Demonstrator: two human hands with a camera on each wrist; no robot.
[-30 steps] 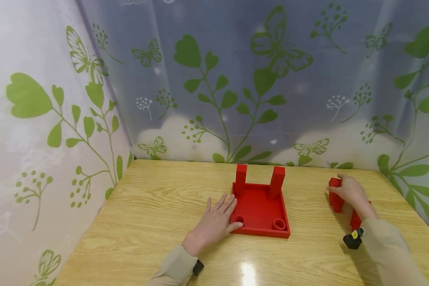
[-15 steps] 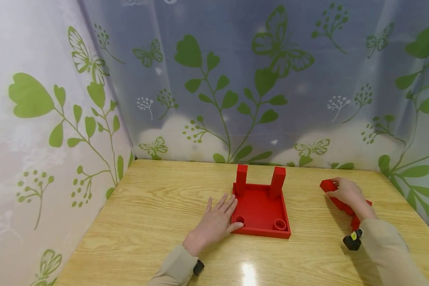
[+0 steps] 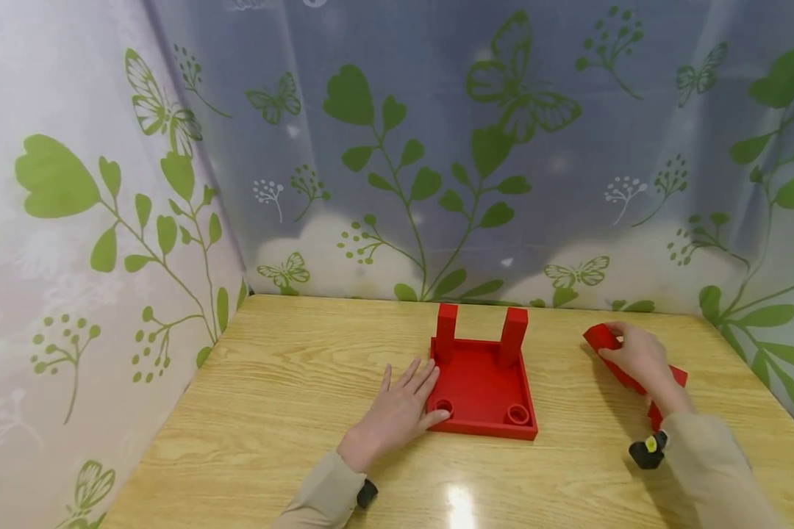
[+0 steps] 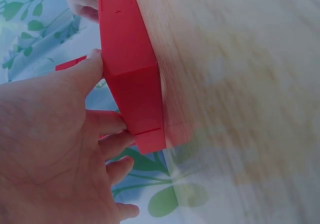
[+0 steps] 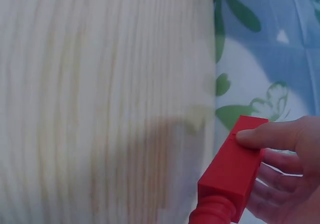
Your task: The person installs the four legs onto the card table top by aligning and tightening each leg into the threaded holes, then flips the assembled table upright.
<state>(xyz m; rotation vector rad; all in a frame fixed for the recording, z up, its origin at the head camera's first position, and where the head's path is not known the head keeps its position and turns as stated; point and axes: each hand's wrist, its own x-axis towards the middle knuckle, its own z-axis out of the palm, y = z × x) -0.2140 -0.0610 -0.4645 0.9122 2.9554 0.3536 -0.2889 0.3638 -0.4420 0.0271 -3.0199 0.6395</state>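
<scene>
A shallow red square tray (image 3: 481,386) rests on the table with two square posts (image 3: 445,334) standing at its back corners. Round sockets (image 3: 517,415) show at its two front corners. My left hand (image 3: 397,411) lies against the tray's left side, fingers spread, thumb at the front corner. Off to the right, my right hand (image 3: 642,356) pinches a red square post (image 5: 232,164) between thumb and fingers. Its ridged, screw-like round end (image 5: 215,209) points down in the right wrist view. Another red piece (image 3: 678,376) is partly hidden under the right wrist.
The wooden table (image 3: 291,367) ends at a leaf-and-butterfly patterned curtain (image 3: 370,220) along the back, with similar cloth at both sides. Each wrist wears a small black camera (image 3: 647,452).
The post in my right hand has turned, its far end swinging left and rising a little. The right hand moved slightly left. My left hand and the tray stayed in place.
</scene>
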